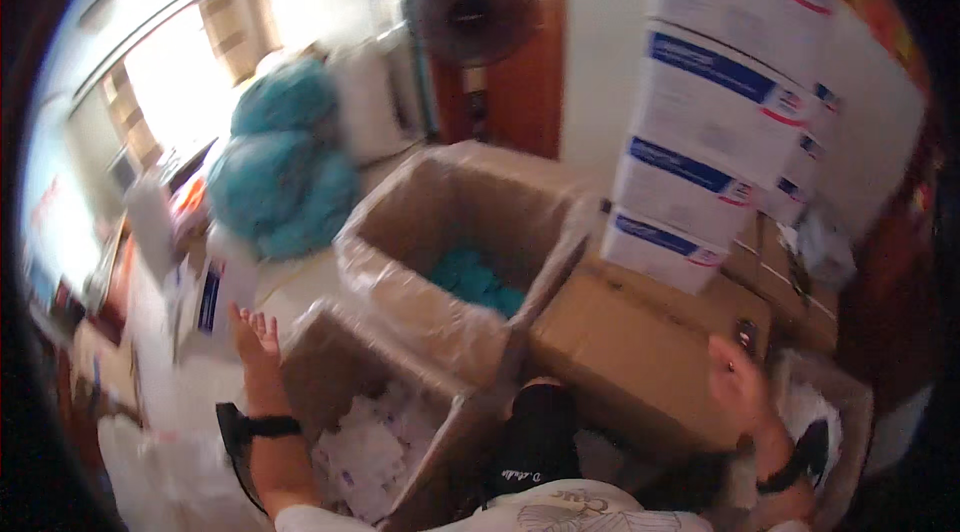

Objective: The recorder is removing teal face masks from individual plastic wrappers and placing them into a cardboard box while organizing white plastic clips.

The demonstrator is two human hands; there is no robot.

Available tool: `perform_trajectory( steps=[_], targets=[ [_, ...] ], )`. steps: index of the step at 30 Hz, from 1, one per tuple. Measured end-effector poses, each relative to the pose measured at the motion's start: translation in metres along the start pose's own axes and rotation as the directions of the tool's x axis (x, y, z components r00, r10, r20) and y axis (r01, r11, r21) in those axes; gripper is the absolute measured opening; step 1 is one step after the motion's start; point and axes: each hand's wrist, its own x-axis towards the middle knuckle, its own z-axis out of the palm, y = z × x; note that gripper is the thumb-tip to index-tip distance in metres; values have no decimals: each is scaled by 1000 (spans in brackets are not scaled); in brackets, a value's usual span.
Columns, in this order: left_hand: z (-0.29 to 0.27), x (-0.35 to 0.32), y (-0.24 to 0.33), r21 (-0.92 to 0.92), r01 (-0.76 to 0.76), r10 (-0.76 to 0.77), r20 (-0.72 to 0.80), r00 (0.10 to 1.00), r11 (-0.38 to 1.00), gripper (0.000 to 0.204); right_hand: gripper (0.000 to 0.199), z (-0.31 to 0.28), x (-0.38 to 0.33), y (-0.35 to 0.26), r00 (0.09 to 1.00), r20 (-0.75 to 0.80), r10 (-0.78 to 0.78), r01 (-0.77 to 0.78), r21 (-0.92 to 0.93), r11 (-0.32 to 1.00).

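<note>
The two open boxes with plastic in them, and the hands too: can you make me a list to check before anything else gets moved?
1. Left hand free: ok, open with nothing in it.
2. Right hand free: ok, it looks empty, though blurred.
3. Near box open on top: ok, white pieces show inside.
4. Far box open on top: ok, teal pieces show inside.
5. Stack of white-and-blue boxes straight: cannot tell, the lens bends edges.
6. Right hand apart from the small dark object: cannot tell.
</note>
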Motion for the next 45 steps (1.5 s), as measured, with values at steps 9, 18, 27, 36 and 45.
perform_trajectory(
  steps=[9,18,27,36,45],
  targets=[
    [253,-128,-93,149,197,-225,859,459,969,47,51,-180,84,-21,659,-748,-80,133,11,991],
    [411,-284,-95,204,-160,-199,979,46,966,52,59,-254,138,-33,457,-890,-7,312,153,938],
    [541,-333,-144,-169,-493,241,967,87,854,84,78,-207,231,-127,584,-790,-188,273,-27,962],
    [512,-381,-75,-153,-34,154,988,31,988,78,71,-179,226,-155,483,-798,-360,538,-54,841],
    [296,-378,-66,-277,41,244,897,368,960,62,47,-58,82,-119,443,-841,-311,607,26,794]
  ],
)
